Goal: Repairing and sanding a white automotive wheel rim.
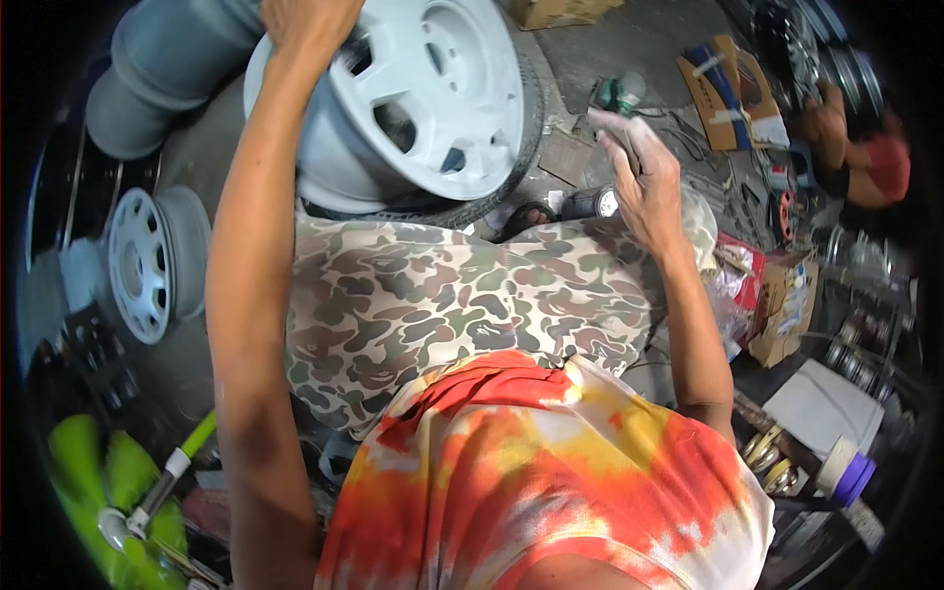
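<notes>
A large grey-white car wheel rim [501,98] stands tilted in front of my knees, resting on a black tyre [531,108]. My left hand [313,22] is at the rim's upper left side, at the picture's top edge. Its fingers are cut off there, so their grip is hidden. Raised above my right knee, my right hand [644,175] is apart from the rim, its fingers stretched out and the thumb apart. Pale dust coats those fingers, and nothing shows in them. Below that hand a small can [592,203] stands on the floor.
Another pale rim [143,265] stands at the left, below a fat grey duct [177,74]. A green-bladed fan [118,511] is at lower left. Cardboard boxes [782,305], cables and a green power tool [619,93] lie to the right. A co-worker [865,162] sits at far right.
</notes>
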Available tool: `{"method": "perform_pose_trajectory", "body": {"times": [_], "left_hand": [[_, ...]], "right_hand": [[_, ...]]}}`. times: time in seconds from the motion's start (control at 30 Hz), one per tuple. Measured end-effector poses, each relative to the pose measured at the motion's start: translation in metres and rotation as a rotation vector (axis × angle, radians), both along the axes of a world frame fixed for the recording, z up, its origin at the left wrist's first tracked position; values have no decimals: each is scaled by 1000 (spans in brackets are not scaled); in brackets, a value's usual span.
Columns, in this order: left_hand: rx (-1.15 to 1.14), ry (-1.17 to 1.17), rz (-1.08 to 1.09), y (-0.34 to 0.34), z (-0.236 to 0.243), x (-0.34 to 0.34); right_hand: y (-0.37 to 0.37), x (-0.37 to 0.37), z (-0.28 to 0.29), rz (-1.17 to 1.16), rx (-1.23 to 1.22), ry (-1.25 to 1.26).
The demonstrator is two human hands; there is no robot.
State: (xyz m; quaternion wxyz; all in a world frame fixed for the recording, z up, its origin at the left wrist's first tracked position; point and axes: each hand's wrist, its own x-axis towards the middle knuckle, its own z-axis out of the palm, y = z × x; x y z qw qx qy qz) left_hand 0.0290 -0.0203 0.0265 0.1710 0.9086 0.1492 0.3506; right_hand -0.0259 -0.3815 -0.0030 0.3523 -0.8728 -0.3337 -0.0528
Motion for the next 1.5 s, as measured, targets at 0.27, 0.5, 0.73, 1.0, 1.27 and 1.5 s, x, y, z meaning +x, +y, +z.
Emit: {"method": "perform_pose_trajectory", "body": {"times": [0.27, 0.5, 0.73, 1.0, 1.27, 1.5], "left_hand": [[-763, 620, -1188, -134, 29, -60], [-908, 589, -895, -119, 13, -71], [-622, 433, -700, -131, -71, -7], [-130, 149, -709, -192, -85, 28], [150, 131, -640, -129, -88, 15], [-257, 476, -629, -81, -29, -60]], "right_hand": [[44, -26, -11, -381, 621, -28], [57, -54, 9, -566, 607, -180], [195, -100, 42, -344, 625, -326], [230, -167, 106, 48, 846, -568], [198, -113, 49, -67, 510, -669], [-142, -61, -103, -766, 362, -249]]}}
